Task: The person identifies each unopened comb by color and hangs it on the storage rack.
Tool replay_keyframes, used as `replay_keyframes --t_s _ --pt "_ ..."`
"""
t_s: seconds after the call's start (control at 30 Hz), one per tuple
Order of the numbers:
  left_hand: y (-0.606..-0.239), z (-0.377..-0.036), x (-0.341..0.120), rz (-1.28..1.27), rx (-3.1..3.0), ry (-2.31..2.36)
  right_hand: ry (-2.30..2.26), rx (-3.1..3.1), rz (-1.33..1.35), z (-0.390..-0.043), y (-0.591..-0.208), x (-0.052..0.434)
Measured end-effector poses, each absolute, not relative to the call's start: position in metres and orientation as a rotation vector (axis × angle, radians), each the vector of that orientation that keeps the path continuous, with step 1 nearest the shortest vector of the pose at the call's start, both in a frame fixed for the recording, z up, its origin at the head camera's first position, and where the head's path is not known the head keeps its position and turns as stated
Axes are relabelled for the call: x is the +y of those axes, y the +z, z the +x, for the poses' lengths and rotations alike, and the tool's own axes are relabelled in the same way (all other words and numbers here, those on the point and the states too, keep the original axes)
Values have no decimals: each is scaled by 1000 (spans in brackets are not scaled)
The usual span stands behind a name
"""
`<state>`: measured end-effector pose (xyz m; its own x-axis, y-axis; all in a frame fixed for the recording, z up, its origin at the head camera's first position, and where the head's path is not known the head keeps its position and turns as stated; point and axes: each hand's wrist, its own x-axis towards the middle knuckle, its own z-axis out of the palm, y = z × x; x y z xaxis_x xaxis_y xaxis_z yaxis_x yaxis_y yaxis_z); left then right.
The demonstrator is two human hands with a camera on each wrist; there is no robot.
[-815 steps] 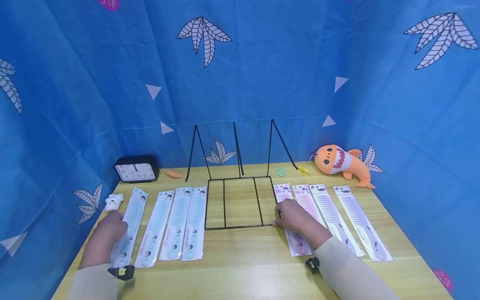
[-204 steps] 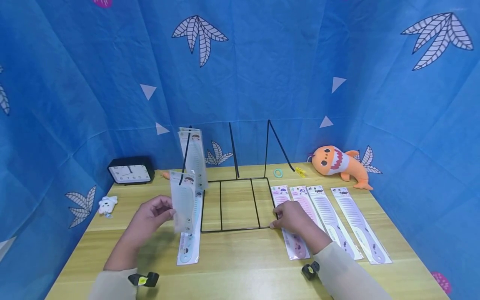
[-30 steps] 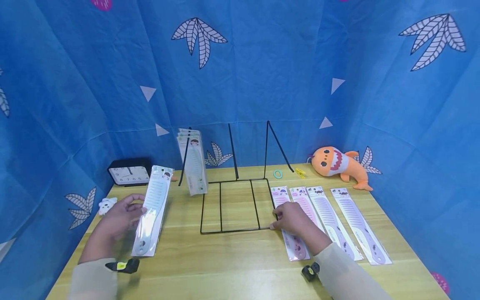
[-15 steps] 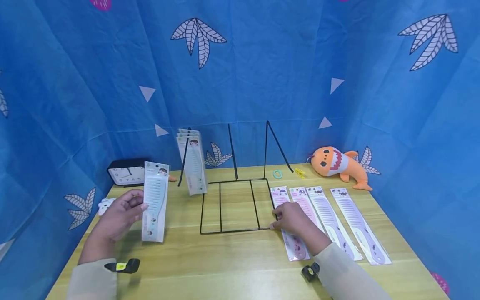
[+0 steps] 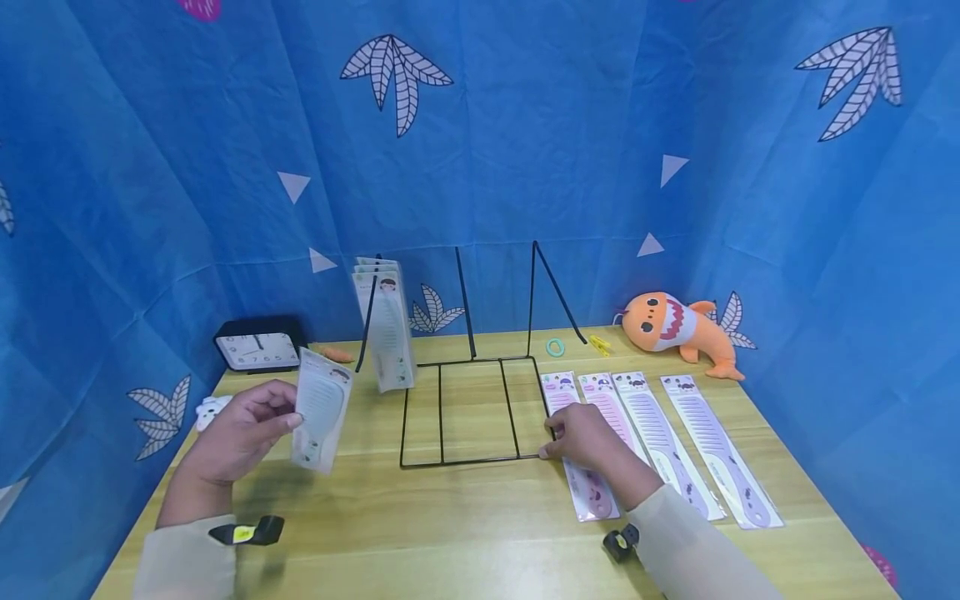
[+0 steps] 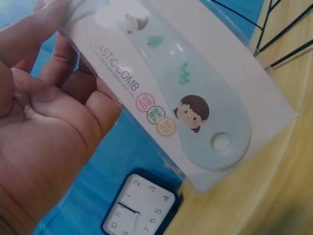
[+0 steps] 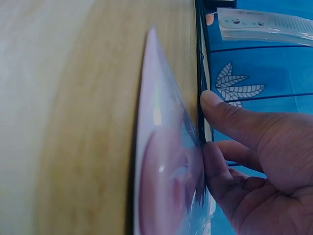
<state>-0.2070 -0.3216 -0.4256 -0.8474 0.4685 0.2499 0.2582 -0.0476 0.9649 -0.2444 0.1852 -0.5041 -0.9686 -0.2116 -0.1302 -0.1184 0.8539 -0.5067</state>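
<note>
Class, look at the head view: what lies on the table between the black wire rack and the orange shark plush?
Head view: four packaged combs lie flat side by side between the wire rack and the shark plush; the right hand rests on the nearest.

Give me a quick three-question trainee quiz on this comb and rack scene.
1. True or false: the left hand holds a packaged comb off the table.
2. How many packaged combs lie flat right of the rack? A) two B) four C) six
3. Fill in: the right hand touches the rack's near-right ____.

Key: 1 true; 2 B; 3 corner.
</note>
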Motion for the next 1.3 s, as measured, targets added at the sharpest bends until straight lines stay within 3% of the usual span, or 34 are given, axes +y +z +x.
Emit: replay_keyframes --t_s 1.3 --pt "-429 -207 -301 815 2145 1910 -769 2876 -288 -240 -502 185"
